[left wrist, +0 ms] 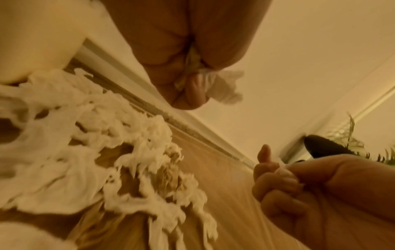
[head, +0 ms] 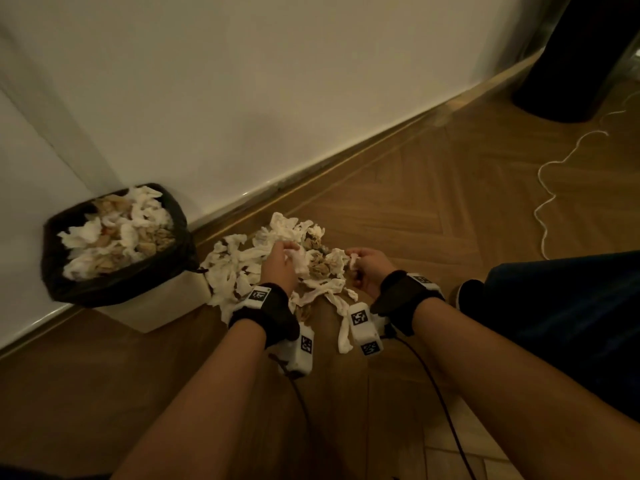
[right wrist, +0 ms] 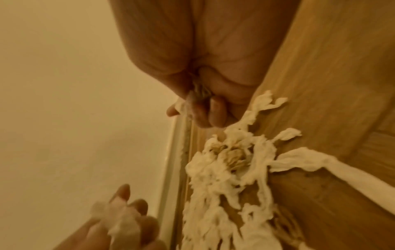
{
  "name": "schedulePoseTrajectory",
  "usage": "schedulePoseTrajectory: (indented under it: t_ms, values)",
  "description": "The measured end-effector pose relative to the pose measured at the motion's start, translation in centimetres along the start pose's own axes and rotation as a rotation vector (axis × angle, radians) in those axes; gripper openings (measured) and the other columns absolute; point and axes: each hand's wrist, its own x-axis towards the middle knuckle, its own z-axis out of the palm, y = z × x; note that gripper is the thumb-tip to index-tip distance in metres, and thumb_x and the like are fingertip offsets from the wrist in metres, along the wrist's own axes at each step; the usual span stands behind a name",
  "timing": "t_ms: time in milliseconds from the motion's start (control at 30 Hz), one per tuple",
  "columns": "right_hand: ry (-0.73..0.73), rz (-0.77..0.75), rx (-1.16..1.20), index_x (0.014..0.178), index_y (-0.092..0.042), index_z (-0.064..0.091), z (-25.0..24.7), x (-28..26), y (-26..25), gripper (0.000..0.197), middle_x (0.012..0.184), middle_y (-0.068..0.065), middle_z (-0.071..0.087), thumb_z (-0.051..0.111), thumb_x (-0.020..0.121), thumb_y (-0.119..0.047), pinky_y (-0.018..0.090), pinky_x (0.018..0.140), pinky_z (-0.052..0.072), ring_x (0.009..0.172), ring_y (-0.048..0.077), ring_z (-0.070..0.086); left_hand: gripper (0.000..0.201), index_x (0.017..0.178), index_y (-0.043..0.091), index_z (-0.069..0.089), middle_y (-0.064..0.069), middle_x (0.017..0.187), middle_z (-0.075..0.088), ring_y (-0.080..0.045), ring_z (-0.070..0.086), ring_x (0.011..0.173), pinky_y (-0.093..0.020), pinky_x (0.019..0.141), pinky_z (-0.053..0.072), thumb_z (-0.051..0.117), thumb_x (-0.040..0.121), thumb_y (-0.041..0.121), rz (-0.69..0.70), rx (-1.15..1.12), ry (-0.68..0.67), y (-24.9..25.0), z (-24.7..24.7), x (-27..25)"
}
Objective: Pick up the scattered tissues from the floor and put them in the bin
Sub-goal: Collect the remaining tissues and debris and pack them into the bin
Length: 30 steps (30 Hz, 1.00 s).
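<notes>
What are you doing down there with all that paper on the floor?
A person is clearing up tissues. The left hand grips a white tissue, and the right hand pinches a small tissue piece. Both hands are over the pile of tissues on the wooden floor. The bin, lined with a black bag, stands to the left by the wall and is already heaped with tissues. Plenty are not yet picked up.

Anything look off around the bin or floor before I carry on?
Yes. The bin is already heaped to its rim with tissues, yet a big pile of tissues still lies on the floor beside it. A loose white cord snakes across the floor to the right.
</notes>
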Motion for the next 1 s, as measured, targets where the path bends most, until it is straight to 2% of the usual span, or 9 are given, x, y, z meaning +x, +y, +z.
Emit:
schedulePoseTrajectory:
  t_ms: [133,200,333,400,500,600,733,900,1000]
  values:
    - [-0.091,-0.104,-0.001,0.086,-0.017,0.055,3.9,-0.8,-2.6,0.024,0.077,0.001,0.041,0.033,0.095,-0.012,0.024,0.050,0.027,0.060,0.013,0.035,0.034,0.119,0.008,0.042,-0.005,0.099,0.050,-0.022,0.050,0.090,-0.028,0.077,0.035,0.027,0.101,0.032,0.039,-0.119,0.162,1.3,-3.8,0.1]
    - [-0.114,-0.174,-0.076,0.091,-0.014,0.056,6.2,-1.1,-3.7,0.023,0.081,0.001,0.042,0.034,0.096,-0.010,0.024,0.052,0.029,0.063,0.013,0.037,0.028,0.119,0.009,0.043,-0.006,0.106,0.047,-0.020,0.045,0.096,-0.027,0.082,0.032,0.028,0.100,0.025,0.057,-0.148,0.205,1.3,-6.1,0.1]
    - [-0.199,-0.345,-0.436,0.129,-0.003,0.048,11.1,-2.0,-5.0,0.041,0.088,0.005,0.053,0.028,0.095,0.006,0.018,0.049,0.040,0.063,0.011,0.046,0.029,0.121,0.003,0.045,-0.018,0.126,0.042,-0.025,0.044,0.110,-0.023,0.096,0.035,0.033,0.096,0.004,0.052,-0.092,0.305,0.9,-11.2,-0.2]
    - [-0.277,-0.440,-0.523,0.126,0.004,0.049,13.7,-2.8,-5.4,0.035,0.101,0.016,0.060,0.032,0.096,0.005,0.015,0.055,0.050,0.072,0.017,0.058,0.035,0.125,0.006,0.047,-0.017,0.135,0.029,-0.024,0.040,0.113,-0.011,0.092,0.028,0.031,0.094,-0.003,0.036,-0.036,0.371,0.3,-14.1,-0.8]
    - [-0.298,-0.567,-0.572,0.119,0.006,0.057,17.6,-3.4,-5.9,0.028,0.109,0.022,0.063,0.042,0.096,0.001,0.021,0.075,0.055,0.093,0.027,0.064,0.041,0.128,0.015,0.051,-0.014,0.139,0.018,-0.020,0.040,0.106,-0.020,0.101,0.029,0.035,0.095,-0.003,0.023,0.015,0.477,-1.1,-18.3,-1.8]
    - [-0.271,-0.602,-0.542,0.108,-0.004,0.065,21.2,-3.4,-6.3,0.020,0.099,0.017,0.066,0.057,0.090,-0.004,0.035,0.085,0.055,0.092,0.028,0.065,0.037,0.130,0.020,0.054,-0.015,0.135,0.028,-0.020,0.043,0.105,-0.026,0.106,0.028,0.042,0.097,0.008,0.040,0.075,0.523,-2.6,-21.3,-2.4]
    - [-0.244,-0.661,-0.719,0.089,-0.018,0.062,25.0,-2.9,-6.1,0.016,0.078,-0.003,0.061,0.074,0.078,-0.017,0.029,0.075,0.051,0.079,0.017,0.059,0.028,0.113,0.021,0.061,-0.014,0.121,0.049,-0.029,0.051,0.110,-0.034,0.099,0.038,0.059,0.087,0.011,0.085,0.145,0.578,-4.5,-22.8,-2.5]
    - [-0.267,-0.745,-0.976,0.093,-0.013,0.069,27.9,-2.0,-4.6,0.019,0.099,0.005,0.069,0.076,0.076,-0.019,0.021,0.076,0.045,0.092,0.017,0.062,0.019,0.083,0.027,0.054,-0.004,0.106,0.061,-0.024,0.057,0.102,-0.041,0.091,0.046,0.071,0.079,0.019,0.033,0.158,0.588,-5.7,-23.1,-1.7]
    - [-0.248,-0.811,-1.166,0.099,-0.012,0.071,28.9,-1.7,-4.3,0.016,0.106,0.006,0.068,0.066,0.084,-0.016,0.019,0.078,0.043,0.099,0.020,0.062,0.013,0.077,0.032,0.060,-0.003,0.102,0.063,-0.026,0.056,0.103,-0.043,0.092,0.045,0.070,0.080,0.023,-0.034,0.370,0.625,-6.1,-23.0,-1.0]
